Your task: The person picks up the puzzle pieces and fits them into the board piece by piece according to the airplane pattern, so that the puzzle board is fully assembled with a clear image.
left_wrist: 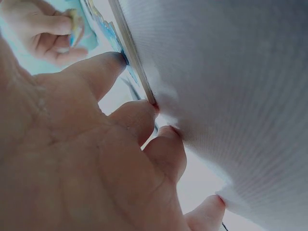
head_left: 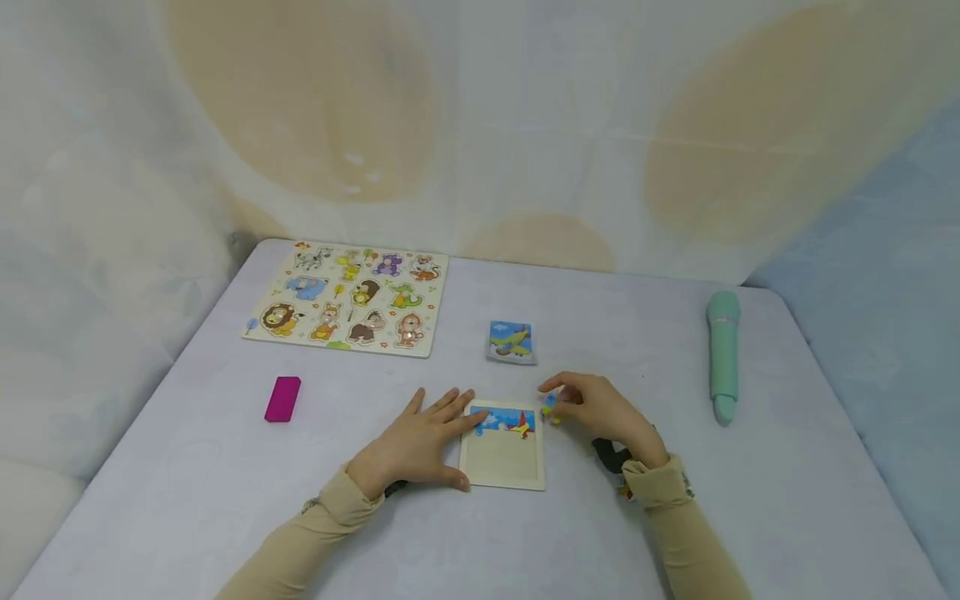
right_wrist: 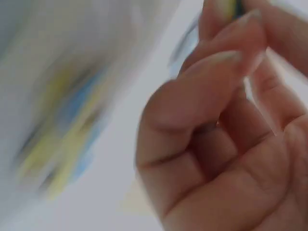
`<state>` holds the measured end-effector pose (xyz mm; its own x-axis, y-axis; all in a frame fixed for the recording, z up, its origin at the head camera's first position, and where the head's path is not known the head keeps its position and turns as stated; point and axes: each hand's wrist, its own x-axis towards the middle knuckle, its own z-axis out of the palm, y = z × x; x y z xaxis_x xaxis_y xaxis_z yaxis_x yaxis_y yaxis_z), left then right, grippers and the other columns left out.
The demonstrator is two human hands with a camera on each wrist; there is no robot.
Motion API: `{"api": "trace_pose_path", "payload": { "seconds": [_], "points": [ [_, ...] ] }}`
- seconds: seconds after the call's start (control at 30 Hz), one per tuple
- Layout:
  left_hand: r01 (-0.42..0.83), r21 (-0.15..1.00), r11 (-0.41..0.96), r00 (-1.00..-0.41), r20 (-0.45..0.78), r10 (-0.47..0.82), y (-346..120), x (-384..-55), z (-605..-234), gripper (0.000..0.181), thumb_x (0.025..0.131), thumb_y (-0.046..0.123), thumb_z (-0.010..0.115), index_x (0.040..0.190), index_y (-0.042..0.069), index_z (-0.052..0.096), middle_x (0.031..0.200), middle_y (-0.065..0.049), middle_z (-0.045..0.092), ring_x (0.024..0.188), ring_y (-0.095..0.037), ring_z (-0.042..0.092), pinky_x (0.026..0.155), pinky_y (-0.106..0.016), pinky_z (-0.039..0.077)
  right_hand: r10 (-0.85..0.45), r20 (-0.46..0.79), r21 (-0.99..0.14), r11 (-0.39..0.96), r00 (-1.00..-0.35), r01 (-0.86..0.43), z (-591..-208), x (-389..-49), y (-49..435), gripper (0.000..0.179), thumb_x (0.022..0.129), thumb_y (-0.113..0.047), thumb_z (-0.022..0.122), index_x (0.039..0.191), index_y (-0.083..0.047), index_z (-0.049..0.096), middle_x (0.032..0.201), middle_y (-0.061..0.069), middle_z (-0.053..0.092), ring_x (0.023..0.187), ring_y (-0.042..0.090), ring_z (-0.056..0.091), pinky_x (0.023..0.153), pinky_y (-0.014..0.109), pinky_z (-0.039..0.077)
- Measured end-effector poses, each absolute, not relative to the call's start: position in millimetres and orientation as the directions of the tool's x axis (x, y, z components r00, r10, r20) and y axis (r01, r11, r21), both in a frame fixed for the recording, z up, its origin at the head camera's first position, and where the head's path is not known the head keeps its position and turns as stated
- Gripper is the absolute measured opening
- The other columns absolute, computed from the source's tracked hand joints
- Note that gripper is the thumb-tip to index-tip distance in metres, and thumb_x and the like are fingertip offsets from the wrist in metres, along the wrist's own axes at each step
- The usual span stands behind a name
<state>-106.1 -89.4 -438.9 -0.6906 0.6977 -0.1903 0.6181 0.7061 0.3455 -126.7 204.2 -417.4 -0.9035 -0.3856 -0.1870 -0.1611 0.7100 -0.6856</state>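
Note:
My left hand (head_left: 420, 442) lies spread, with straight fingers, over the left side of a small pale wooden puzzle tray (head_left: 501, 467). Fingers (left_wrist: 103, 67) touch the tray's edge and the fitted pieces in the left wrist view. Across the tray's upper part runs a strip of jigsaw pieces (head_left: 498, 417), blue with some red and yellow. Just right of the tray, my right hand (head_left: 600, 408) pinches a jigsaw piece (left_wrist: 76, 29), blue and yellow, between thumb and fingers. Behind both hands lies a small airplane picture (head_left: 512, 340), which is blurred in the right wrist view.
A larger animal puzzle board (head_left: 420, 350) lies at the back left, with a magenta block (head_left: 282, 399) in front of it. On the right lies a mint-green microphone-shaped object (head_left: 723, 350). A patterned curtain (head_left: 525, 167) hangs behind the table.

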Motion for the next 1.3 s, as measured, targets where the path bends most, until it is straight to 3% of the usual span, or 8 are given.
{"api": "trace_pose_path", "payload": {
  "seconds": [0.2,0.3,0.5,0.73,0.83,0.97,1.17,1.3],
  "points": [
    [0.614,0.361,0.702,-0.691,-0.186,0.699,-89,-106,-439,0.097,0.074,0.064,0.071,0.152,0.023,0.033,0.163,-0.007,0.018,0.150,-0.031,0.019,0.114,-0.068,0.012,-0.578,-0.234,-0.741,0.627,-0.782,-0.241,-419,-127,153,0.013,0.084,-0.014,0.075,0.090,-0.010,0.063,0.076,-0.003,0.065,0.066,0.005,0.055,0.061,0.019,0.046],
    [0.614,0.365,0.700,-0.691,-0.179,0.700,-87,-106,-441,0.096,0.073,0.064,0.072,0.151,0.021,0.035,0.163,-0.007,0.019,0.150,-0.030,0.019,0.114,-0.069,0.013,-0.591,-0.269,-0.742,0.631,-0.760,-0.228,-423,-127,134,0.014,0.082,-0.013,0.076,0.084,-0.010,0.062,0.070,-0.004,0.062,0.060,0.005,0.051,0.056,0.019,0.042],
    [0.603,0.358,0.713,-0.696,-0.200,0.689,-85,-107,-441,0.100,0.073,0.065,0.071,0.153,0.020,0.031,0.163,-0.004,0.017,0.151,-0.028,0.018,0.115,-0.067,0.012,-0.463,-0.260,-0.660,0.726,-0.847,-0.194,-425,-126,118,0.026,0.074,-0.018,0.084,0.078,-0.010,0.059,0.067,-0.003,0.057,0.057,0.009,0.047,0.053,0.019,0.036],
    [0.604,0.358,0.712,-0.699,-0.191,0.689,-86,-107,-437,0.101,0.073,0.063,0.072,0.154,0.020,0.029,0.163,-0.005,0.019,0.150,-0.030,0.020,0.114,-0.068,0.013,-0.275,-0.243,-0.436,0.888,-0.930,-0.148,-425,-123,110,0.044,0.065,-0.041,0.088,0.070,-0.016,0.052,0.061,-0.006,0.050,0.054,0.010,0.044,0.049,0.022,0.032],
    [0.608,0.353,0.711,-0.699,-0.185,0.691,-87,-106,-437,0.101,0.073,0.063,0.072,0.153,0.020,0.030,0.163,-0.006,0.020,0.150,-0.031,0.021,0.113,-0.069,0.014,-0.237,-0.237,-0.397,0.909,-0.942,-0.128,-428,-122,109,0.048,0.063,-0.046,0.087,0.068,-0.016,0.051,0.059,-0.006,0.048,0.053,0.011,0.044,0.048,0.022,0.031],
    [0.607,0.354,0.712,-0.704,-0.176,0.688,-89,-105,-438,0.101,0.072,0.063,0.073,0.153,0.020,0.030,0.162,-0.007,0.021,0.150,-0.031,0.021,0.113,-0.069,0.014,-0.282,-0.232,-0.448,0.880,-0.931,-0.155,-432,-124,112,0.045,0.067,-0.047,0.085,0.070,-0.016,0.053,0.060,-0.006,0.048,0.054,0.009,0.043,0.049,0.021,0.030],
    [0.598,0.364,0.714,-0.704,-0.186,0.685,-87,-105,-441,0.101,0.072,0.063,0.073,0.153,0.020,0.030,0.163,-0.007,0.020,0.150,-0.031,0.021,0.114,-0.068,0.013,-0.424,-0.254,-0.690,0.709,-0.869,-0.144,-429,-132,148,0.020,0.090,-0.032,0.069,0.093,-0.013,0.063,0.079,-0.001,0.062,0.065,0.010,0.053,0.056,0.023,0.044],
    [0.601,0.344,0.722,-0.707,-0.192,0.680,-88,-106,-441,0.102,0.071,0.062,0.074,0.153,0.020,0.030,0.163,-0.005,0.020,0.150,-0.029,0.020,0.115,-0.068,0.012,-0.348,-0.237,-0.692,0.715,-0.907,-0.094,-421,-133,188,0.021,0.093,-0.027,0.065,0.105,-0.009,0.065,0.095,0.006,0.066,0.080,0.016,0.060,0.065,0.027,0.049]
  ]
}}
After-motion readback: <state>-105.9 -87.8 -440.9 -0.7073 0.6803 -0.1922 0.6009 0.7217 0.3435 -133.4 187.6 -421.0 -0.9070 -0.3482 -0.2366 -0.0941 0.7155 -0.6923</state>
